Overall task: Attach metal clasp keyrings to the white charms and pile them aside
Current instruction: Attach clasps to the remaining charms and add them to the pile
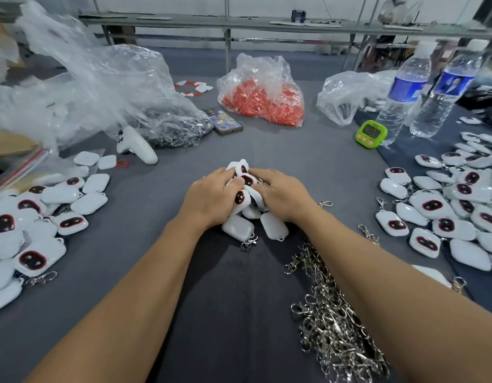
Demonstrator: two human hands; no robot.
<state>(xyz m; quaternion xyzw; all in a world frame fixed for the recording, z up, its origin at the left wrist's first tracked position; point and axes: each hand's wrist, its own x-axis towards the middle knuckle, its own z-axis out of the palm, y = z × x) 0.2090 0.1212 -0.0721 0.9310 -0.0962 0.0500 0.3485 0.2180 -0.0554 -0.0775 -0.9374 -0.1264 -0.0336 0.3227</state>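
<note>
Mid-counter point(239, 299), the left hand point(211, 194) and right hand point(280, 194) cup a heap of white charms point(243, 186), fingers point(262, 176) curled round it. The load looks too big: low charms may spill, and dangling clasps could snag the loose keyrings point(336, 327) near right.

No legible wording on the worktable: we find print on several items, none sharp enough to read.

The green timer point(371, 134) shows dark digits on its small screen, but we cannot make out the figures. Two water bottles carry blue labels: the nearer bottle point(406, 87) has pale lettering blurred past reading, and the farther bottle point(452, 85) bears what looks like a printed picture, its wording equally unclear. The phone point(224, 120) has badge-like stickers on its back whose text we cannot read. The white charms point(432, 205) show only a dark, red-edged panel, with no letters we can discern.
</note>
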